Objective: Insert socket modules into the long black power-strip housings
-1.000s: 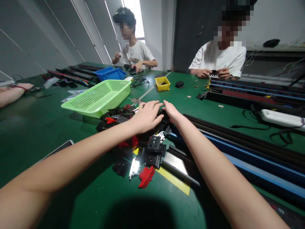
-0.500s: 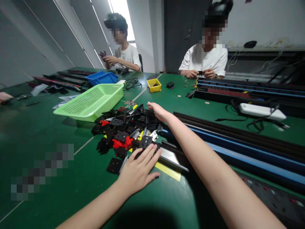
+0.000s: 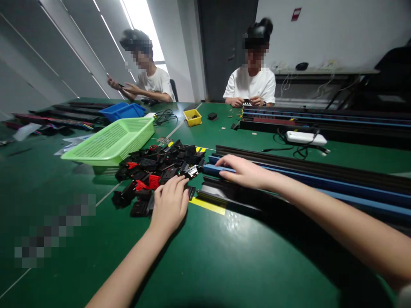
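A heap of black and red plastic parts (image 3: 147, 164) lies on the green table. Over its near right edge rests my left hand (image 3: 170, 203), palm down and open, fingers stretched onto the parts. What lies directly beneath the fingers is hidden. My right hand (image 3: 242, 171) is to the right of the heap, above long blue rails (image 3: 212, 170). Its fingers are slightly bent, with the thumb apart, and nothing shows in them. I cannot tell whether it touches the rails. Close to both hands are a black rail (image 3: 224, 199) and yellow tape (image 3: 208, 206).
Beyond the heap stands a green basket (image 3: 109, 141); a blue bin (image 3: 122, 112) and a small yellow bin (image 3: 192, 118) are farther back. A white power strip (image 3: 306, 138) with cables lies at right. Two people in white shirts sit across the table.
My right hand has moved from the heap's far side to over the blue rails. The left hand remains on the near edge of the heap. The camera view has turned rightward.
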### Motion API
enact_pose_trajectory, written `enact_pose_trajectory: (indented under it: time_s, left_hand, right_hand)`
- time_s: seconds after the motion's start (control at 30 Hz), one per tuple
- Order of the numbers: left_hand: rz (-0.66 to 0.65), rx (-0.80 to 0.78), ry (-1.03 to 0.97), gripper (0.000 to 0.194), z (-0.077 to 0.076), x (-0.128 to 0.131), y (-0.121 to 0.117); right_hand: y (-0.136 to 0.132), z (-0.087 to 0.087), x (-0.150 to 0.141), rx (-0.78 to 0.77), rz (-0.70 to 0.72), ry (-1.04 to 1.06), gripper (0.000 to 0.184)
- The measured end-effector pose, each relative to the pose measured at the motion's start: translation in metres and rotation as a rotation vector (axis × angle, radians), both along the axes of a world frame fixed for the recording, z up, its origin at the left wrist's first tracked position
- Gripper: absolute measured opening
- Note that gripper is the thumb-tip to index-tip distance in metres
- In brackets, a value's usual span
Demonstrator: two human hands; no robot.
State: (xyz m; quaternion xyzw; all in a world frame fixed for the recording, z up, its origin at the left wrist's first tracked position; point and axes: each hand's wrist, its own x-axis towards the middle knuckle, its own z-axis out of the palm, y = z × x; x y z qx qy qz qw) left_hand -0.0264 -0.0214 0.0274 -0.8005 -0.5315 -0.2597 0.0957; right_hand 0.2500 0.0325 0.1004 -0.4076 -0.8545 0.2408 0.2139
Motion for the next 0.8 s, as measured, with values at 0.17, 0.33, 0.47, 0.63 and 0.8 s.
enact_pose_trajectory:
  time_s: [0.17, 0.33, 0.47, 0.63, 0.8]
  left_hand:
    - [-0.018, -0.046, -0.492, 0.029, -0.005, 0.053, -0.004]
    - [0.001, 0.03, -0.583, 0.023, -0.028, 0.055, 0.013]
    - [0.029, -0.017, -0.762, 0.021, -0.039, 0.045, 0.019]
    - [0.037, -0.086, -1.172, 0.019, -0.041, 0.047, 0.031]
    - [-0.094, -0.034, -1.409, 0.018, -0.041, 0.049, 0.038]
  right_hand:
    - [-0.089, -0.04, 0.024, 0.234, 0.01, -0.387, 0.049]
    - [-0.097, -0.068, 0.017, 0.415, -0.13, -0.597, 0.052]
    - [-0.097, -0.071, 0.013, 0.548, -0.156, -0.68, 0.049]
    - [-0.1, -0.073, 0.014, 0.62, -0.164, -0.713, 0.049]
    - [-0.099, -0.076, 0.014, 0.648, -0.172, -0.727, 0.049]
